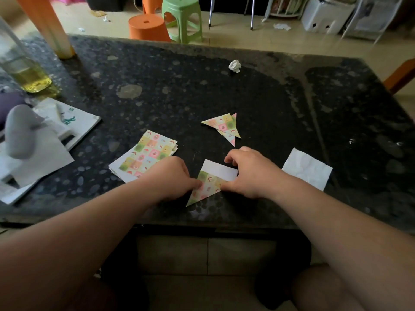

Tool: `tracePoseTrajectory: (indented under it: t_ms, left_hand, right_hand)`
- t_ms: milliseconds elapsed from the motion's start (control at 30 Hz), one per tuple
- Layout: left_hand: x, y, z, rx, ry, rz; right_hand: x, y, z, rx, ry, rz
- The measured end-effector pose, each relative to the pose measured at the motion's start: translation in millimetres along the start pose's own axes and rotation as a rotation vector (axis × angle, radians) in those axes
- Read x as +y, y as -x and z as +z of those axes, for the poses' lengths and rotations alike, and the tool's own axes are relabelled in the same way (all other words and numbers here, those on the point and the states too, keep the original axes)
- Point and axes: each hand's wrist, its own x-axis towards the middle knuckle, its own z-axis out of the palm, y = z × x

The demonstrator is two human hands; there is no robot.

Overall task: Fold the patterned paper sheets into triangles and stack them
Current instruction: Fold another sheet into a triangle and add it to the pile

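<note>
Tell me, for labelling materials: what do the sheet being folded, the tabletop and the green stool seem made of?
The sheet being folded: thin matte paper, printed one side, white reverse, sharply creased; tabletop: likely polished stone, dark, speckled, reflective; green stool: probably moulded plastic, uniform colour, smooth sheen.
</note>
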Motion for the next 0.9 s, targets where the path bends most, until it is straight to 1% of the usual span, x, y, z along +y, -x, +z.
tracePoseTrajectory:
  t_ms: [100, 200, 267, 433, 533, 600, 633, 700, 767, 833, 900]
  left_hand:
    - [0, -6, 6, 0.102, 0.097, 0.009]
    - [3, -9, 9, 0.103, 0.213, 0.000]
    - [7, -9, 10, 0.087, 0.252, 0.025]
    - [12, -11, 11, 0.039, 0.253, 0.101]
    - [14, -13, 5, 0.030, 0.294, 0.124]
    - [15, -13, 1, 0.030, 0.357, 0.131]
    - [14, -13, 0, 0.002, 0.414, 0.140]
    - [14, -13, 0, -0.095, 0.569, 0.158]
    - [14, -12, 2, -0.185, 0.743, 0.151]
    - [19, -10, 3, -0.230, 0.914, 0.094]
    - [23, -11, 3, -0.224, 1.050, 0.010]
  right_hand:
    - [-2, -1, 2, 0.005, -0.069, 0.084]
    - [-4, -3, -1, -0.043, -0.108, 0.153]
    - [-3, -5, -3, -0.073, -0.107, 0.173]
    - [-2, -6, -7, -0.135, -0.164, 0.101]
    - [4, -3, -16, -0.151, -0.262, 0.045]
    - [12, -1, -23, -0.154, -0.403, 0.023]
    - [15, 0, -25, -0.156, -0.501, 0.020]
    - [20, 1, -27, -0.147, -0.713, 0.028]
    - [21, -2, -25, -0.127, -0.918, 0.078]
    - [21, -5, -23, -0.132, -1.119, 0.157]
    - [20, -8, -20, -0.158, -1.248, 0.210]
